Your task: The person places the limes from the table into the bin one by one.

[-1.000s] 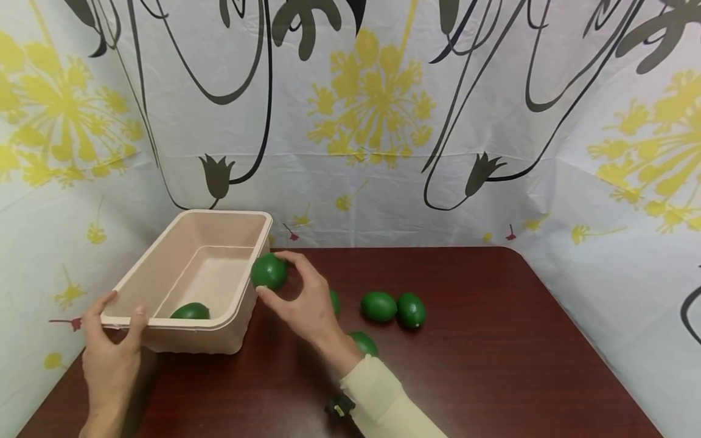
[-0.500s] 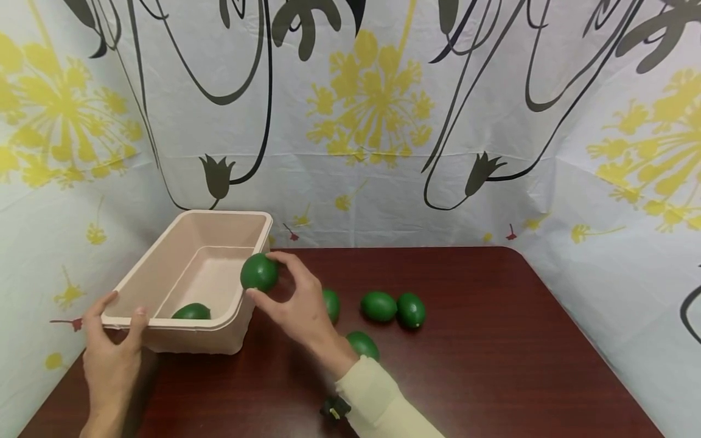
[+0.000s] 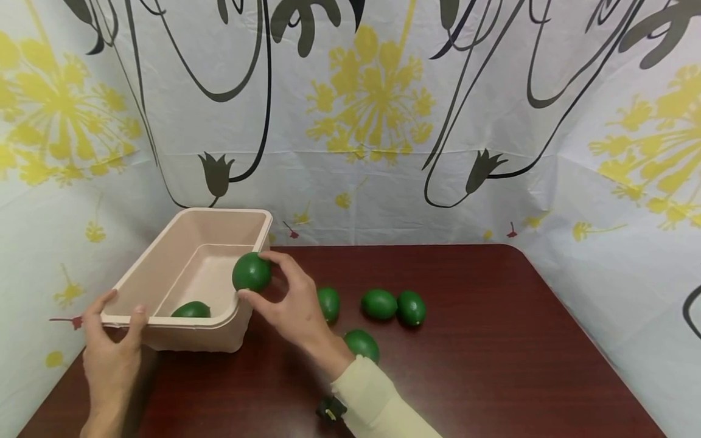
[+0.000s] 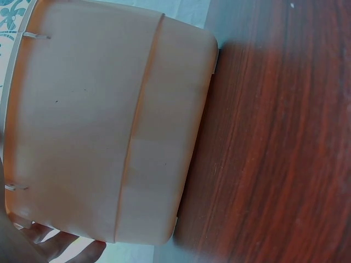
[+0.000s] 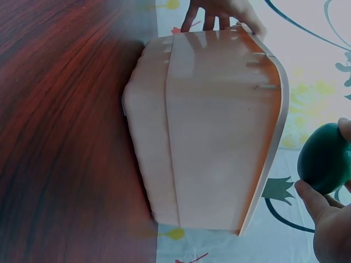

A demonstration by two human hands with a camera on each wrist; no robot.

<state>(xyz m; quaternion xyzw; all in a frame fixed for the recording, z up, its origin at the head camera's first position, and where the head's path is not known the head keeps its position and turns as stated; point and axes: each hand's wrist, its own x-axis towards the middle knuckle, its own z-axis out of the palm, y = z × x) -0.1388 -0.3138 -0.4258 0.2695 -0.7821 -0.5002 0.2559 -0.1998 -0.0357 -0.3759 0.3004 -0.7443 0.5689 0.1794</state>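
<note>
A beige plastic bin (image 3: 191,337) stands on the left of the table. My left hand (image 3: 112,359) grips its near left corner, thumb on the front rim and fingers at the left side. In the left wrist view part of that hand (image 4: 33,241) shows at the lower left. My right hand (image 3: 298,304) pinches a dark green lime (image 3: 251,272) between thumb and fingers, at the bin's right rim. The right wrist view shows this lime (image 5: 324,159) raised beside the bin's rim. Another lime (image 3: 191,309) lies inside the bin near its front wall.
Several more limes lie on the dark red wooden table (image 3: 482,365): a pair (image 3: 379,304) almost side by side, one lime (image 3: 329,305) behind the right hand and another lime (image 3: 361,345) near the right sleeve. A patterned cloth (image 3: 350,201) hangs behind the table.
My right hand has moved left with the lime, from outside the bin's right side to over its rim. The left hand and the bin stay in place.
</note>
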